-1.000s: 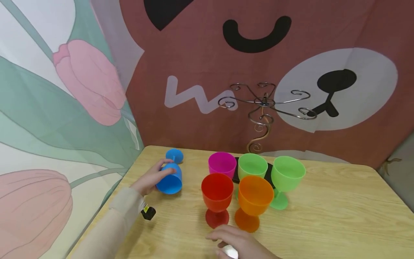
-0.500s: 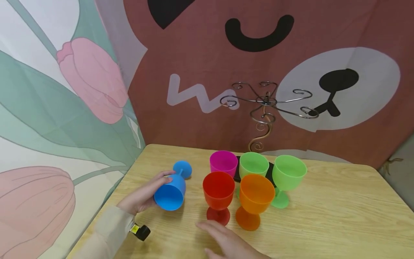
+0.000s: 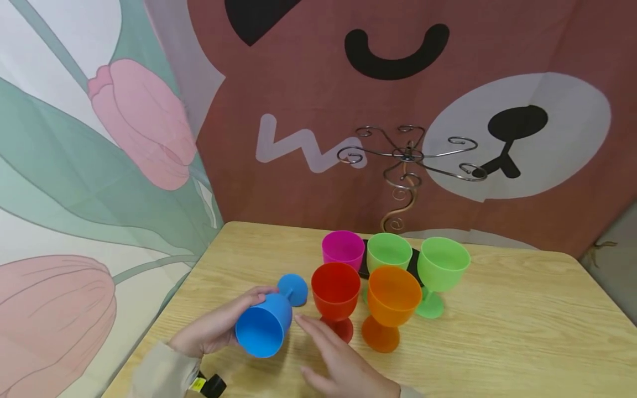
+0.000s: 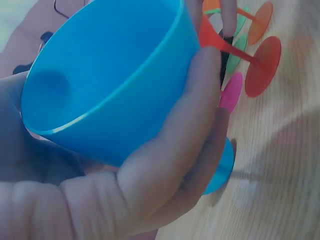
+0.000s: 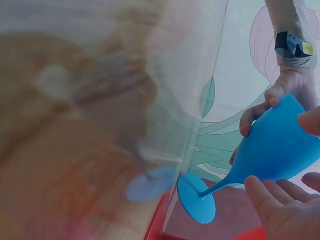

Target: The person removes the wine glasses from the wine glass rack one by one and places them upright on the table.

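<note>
My left hand [image 3: 211, 327] holds a blue plastic goblet [image 3: 266, 329] by its bowl, tipped so that its mouth faces me and its foot points away. In the left wrist view the thumb and fingers wrap around the bowl [image 4: 115, 95]. My right hand [image 3: 343, 356] is just right of the goblet, fingers extended and parted from the thumb. In the right wrist view its fingertips come right up to the bowl [image 5: 275, 145]. Close beyond the right hand stands a red goblet [image 3: 335, 293], with an orange goblet [image 3: 394, 298] beside it.
Behind these stand a magenta goblet [image 3: 343, 249] and two green goblets [image 3: 390, 253], all upright on the wooden table [image 3: 507, 326]. A black base [image 3: 365, 268] shows between them. At the back, a metal stand with curled arms [image 3: 408, 157] rises before the printed cloth.
My left hand has brought the blue goblet from the table's back left toward me and rightward. My right hand has moved left and forward to meet it, its fingers straightening.
</note>
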Action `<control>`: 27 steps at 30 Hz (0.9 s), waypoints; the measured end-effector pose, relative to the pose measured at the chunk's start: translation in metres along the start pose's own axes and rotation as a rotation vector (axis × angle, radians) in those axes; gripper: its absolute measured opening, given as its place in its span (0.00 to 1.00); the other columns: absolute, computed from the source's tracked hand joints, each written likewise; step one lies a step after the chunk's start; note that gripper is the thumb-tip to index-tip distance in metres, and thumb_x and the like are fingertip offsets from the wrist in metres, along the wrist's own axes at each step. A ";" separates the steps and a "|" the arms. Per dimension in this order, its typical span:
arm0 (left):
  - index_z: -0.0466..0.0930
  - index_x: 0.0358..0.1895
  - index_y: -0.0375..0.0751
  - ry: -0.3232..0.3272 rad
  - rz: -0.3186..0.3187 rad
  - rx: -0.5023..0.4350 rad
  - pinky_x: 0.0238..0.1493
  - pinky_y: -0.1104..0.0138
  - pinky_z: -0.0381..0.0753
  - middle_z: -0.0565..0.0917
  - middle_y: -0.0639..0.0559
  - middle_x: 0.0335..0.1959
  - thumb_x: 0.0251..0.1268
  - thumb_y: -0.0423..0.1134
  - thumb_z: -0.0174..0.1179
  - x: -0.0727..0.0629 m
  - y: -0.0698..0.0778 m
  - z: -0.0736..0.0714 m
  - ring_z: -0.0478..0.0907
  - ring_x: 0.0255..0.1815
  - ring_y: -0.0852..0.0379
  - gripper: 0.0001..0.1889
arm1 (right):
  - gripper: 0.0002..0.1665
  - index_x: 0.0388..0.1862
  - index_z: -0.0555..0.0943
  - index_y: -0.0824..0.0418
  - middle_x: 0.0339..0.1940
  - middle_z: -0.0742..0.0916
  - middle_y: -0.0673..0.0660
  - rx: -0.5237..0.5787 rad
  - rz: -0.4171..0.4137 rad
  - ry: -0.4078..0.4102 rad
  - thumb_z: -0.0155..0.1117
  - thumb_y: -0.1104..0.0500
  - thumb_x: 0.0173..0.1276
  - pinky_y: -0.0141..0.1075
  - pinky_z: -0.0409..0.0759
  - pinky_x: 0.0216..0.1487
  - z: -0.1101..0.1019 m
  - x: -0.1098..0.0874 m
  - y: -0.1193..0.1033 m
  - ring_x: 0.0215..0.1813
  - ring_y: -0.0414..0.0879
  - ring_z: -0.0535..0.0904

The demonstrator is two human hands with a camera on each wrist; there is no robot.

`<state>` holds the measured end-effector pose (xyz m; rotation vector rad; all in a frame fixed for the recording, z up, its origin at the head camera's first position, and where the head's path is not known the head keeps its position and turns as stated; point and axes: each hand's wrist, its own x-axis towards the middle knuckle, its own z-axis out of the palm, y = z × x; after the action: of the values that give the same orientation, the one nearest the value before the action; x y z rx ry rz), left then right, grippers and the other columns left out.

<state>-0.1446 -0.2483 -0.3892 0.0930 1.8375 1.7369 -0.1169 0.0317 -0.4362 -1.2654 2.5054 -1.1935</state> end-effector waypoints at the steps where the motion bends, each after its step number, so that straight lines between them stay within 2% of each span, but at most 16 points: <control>1: 0.52 0.80 0.48 -0.006 -0.001 0.006 0.48 0.45 0.85 0.53 0.27 0.73 0.79 0.58 0.43 -0.001 0.000 0.002 0.69 0.61 0.31 0.34 | 0.47 0.83 0.52 0.49 0.78 0.67 0.54 0.008 -0.003 0.000 0.66 0.53 0.73 0.42 0.78 0.64 0.001 0.001 0.000 0.74 0.51 0.68; 6: 0.52 0.79 0.48 -0.024 -0.022 0.020 0.48 0.45 0.85 0.51 0.27 0.74 0.79 0.59 0.44 -0.007 0.001 0.009 0.68 0.62 0.30 0.33 | 0.47 0.83 0.53 0.44 0.79 0.66 0.53 0.070 0.027 -0.024 0.66 0.51 0.73 0.40 0.80 0.62 0.001 0.005 -0.001 0.75 0.53 0.67; 9: 0.51 0.79 0.48 -0.026 -0.032 0.015 0.48 0.45 0.85 0.50 0.27 0.73 0.79 0.59 0.44 -0.010 0.003 0.014 0.69 0.61 0.30 0.33 | 0.46 0.82 0.55 0.45 0.79 0.66 0.54 0.172 0.067 -0.031 0.66 0.52 0.73 0.40 0.80 0.62 0.001 0.007 -0.003 0.75 0.56 0.67; 12: 0.50 0.79 0.47 -0.021 -0.034 0.012 0.47 0.43 0.85 0.50 0.26 0.73 0.79 0.60 0.42 -0.012 0.005 0.018 0.70 0.60 0.30 0.34 | 0.44 0.81 0.57 0.46 0.78 0.66 0.54 0.298 0.092 -0.010 0.67 0.54 0.72 0.40 0.79 0.63 0.001 0.010 -0.004 0.75 0.57 0.67; 16: 0.50 0.79 0.44 -0.032 -0.031 0.028 0.44 0.44 0.86 0.57 0.27 0.71 0.79 0.62 0.40 -0.015 0.008 0.022 0.73 0.58 0.33 0.36 | 0.42 0.79 0.60 0.47 0.75 0.69 0.55 0.418 0.091 0.050 0.68 0.58 0.72 0.42 0.79 0.63 0.002 0.010 -0.005 0.74 0.55 0.68; 20: 0.52 0.79 0.42 -0.055 -0.019 0.058 0.43 0.47 0.87 0.61 0.30 0.70 0.80 0.62 0.37 -0.019 0.011 0.026 0.75 0.57 0.36 0.36 | 0.41 0.78 0.62 0.52 0.73 0.70 0.56 0.432 0.051 0.106 0.69 0.60 0.70 0.44 0.78 0.64 0.002 0.006 -0.006 0.72 0.56 0.70; 23: 0.55 0.78 0.41 -0.058 -0.003 0.123 0.44 0.45 0.87 0.61 0.30 0.71 0.81 0.62 0.34 -0.021 0.012 0.029 0.74 0.59 0.36 0.35 | 0.42 0.77 0.62 0.55 0.73 0.70 0.57 0.415 0.017 0.115 0.70 0.59 0.69 0.43 0.79 0.63 0.002 0.003 -0.006 0.72 0.57 0.70; 27: 0.60 0.72 0.38 -0.076 0.027 0.236 0.47 0.41 0.85 0.66 0.32 0.68 0.82 0.61 0.29 -0.021 0.015 0.034 0.73 0.60 0.36 0.33 | 0.45 0.78 0.60 0.50 0.75 0.69 0.57 0.372 -0.005 0.101 0.72 0.53 0.68 0.42 0.80 0.62 0.000 -0.001 -0.007 0.72 0.55 0.70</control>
<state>-0.1167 -0.2253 -0.3664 0.2751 1.9860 1.5058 -0.1118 0.0298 -0.4319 -1.1388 2.1979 -1.6637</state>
